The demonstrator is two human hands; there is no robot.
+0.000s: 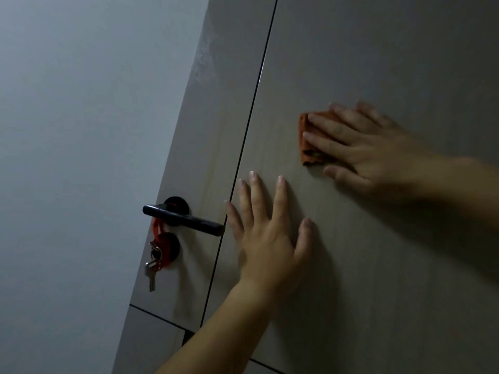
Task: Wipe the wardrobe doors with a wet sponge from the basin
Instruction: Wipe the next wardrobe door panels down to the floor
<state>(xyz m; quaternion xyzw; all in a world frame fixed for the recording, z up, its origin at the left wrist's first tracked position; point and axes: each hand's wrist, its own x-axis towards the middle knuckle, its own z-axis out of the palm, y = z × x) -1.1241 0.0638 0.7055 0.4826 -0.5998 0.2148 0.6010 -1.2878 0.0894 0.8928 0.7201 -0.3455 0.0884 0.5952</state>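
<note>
Head view.

Hands: 2. The left hand [266,238] is laid flat on the right door [378,63], fingers straight and spread, nothing held; its little finger lies just beside the seam [253,109]. The right hand [359,155] is seen higher up and to the right on the same door, fingers straight and slightly spread, pressing the sponge [304,122] against the panel. The thumb lies on the door below the sponge. This hand is somewhat blurred.

Sponge: 1, orange, with a dark patch at its lower edge. It is flat against the right door, mostly covered by the right fingers; only its left part is shown. It is well apart from the seam.

Doors: 2 counted, grey-beige, divided by one dark vertical seam. The left door [221,103] is the narrower in view. A horizontal joint is seen under each.

Handle [183,218]: 1, black lever, on the left door, its tip just beside the left hand.

Strap [162,238]: 1, red, hung from the handle's base.

Key [151,276]: 1 silver one clearly seen at the strap's end; whether more hang there cannot be told.

Wall [81,103]: 1, pale, left of the doors.
</note>
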